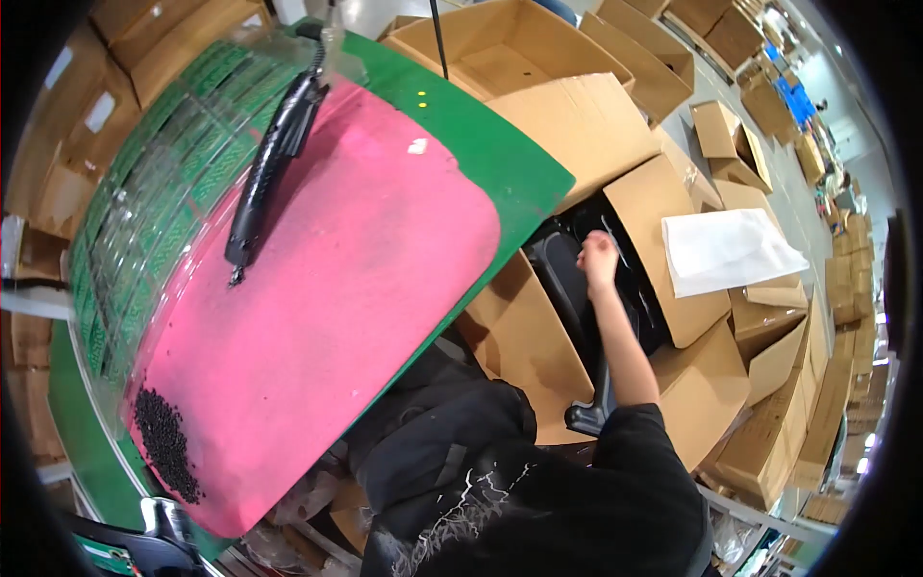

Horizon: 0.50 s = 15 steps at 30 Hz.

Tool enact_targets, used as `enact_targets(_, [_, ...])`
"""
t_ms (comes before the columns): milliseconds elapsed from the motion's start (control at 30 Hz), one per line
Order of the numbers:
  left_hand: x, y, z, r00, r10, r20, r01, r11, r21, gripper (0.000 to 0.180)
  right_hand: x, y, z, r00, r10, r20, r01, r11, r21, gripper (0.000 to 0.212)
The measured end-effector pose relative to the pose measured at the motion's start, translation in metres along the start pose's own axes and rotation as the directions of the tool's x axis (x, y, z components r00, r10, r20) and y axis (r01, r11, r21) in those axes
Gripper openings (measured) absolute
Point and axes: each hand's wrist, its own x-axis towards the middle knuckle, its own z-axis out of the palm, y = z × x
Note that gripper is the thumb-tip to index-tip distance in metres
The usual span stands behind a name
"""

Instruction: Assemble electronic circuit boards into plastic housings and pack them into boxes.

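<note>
Carton (654, 252) sits right under the right hand (598, 260), flaps spread, black moulded parts (556, 264) inside it. Grip: hand looks curled over the opening; can't tell if it's closed on a part or just loose above one. Nearest moulded piece is just left of the grip; a black bar end (583, 417) shows well below it

Progress, my read: parts are in the carton, flaps not folded shut. Whether parts are going in or coming out, one view doesn't settle. Power driver (274, 168) is well left of the grip, over the pink mat (356, 279), no hand on it, so no fastening right now. Small black pieces (165, 447), probably screws, heap farther left and lower. White sheet (716, 252) lies right of the grip, across cardboard

Hard to make out: left hand out of view; fingertip contact unclear; part count lost in black-on-black; clear trays (144, 192) far left of the grip smeared by glare, contents unreadable; driver resting or hanging, can't say
</note>
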Motion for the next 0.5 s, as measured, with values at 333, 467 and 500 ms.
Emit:
enact_targets(333, [0.019,-0.05,0.005,0.869,0.494,0.011,-0.494,0.869,0.006,0.038,-0.087,0.066,-0.04,0.996,0.066,0.063,0.031,0.409,-0.912,0.047])
enact_targets(467, [0.016,-0.111,0.035,0.871,0.448,0.203,-0.444,0.894,-0.069,0.029,-0.083,0.049,-0.08,0.974,-0.221,0.046,0.073,0.113,-0.991,0.067])
enact_targets(500, [0.008,-0.076,0.031,0.868,0.421,0.263,-0.417,0.906,-0.073,0.026,-0.081,0.045,-0.085,0.982,-0.186,-0.009,-0.003,0.034,-0.999,0.068])
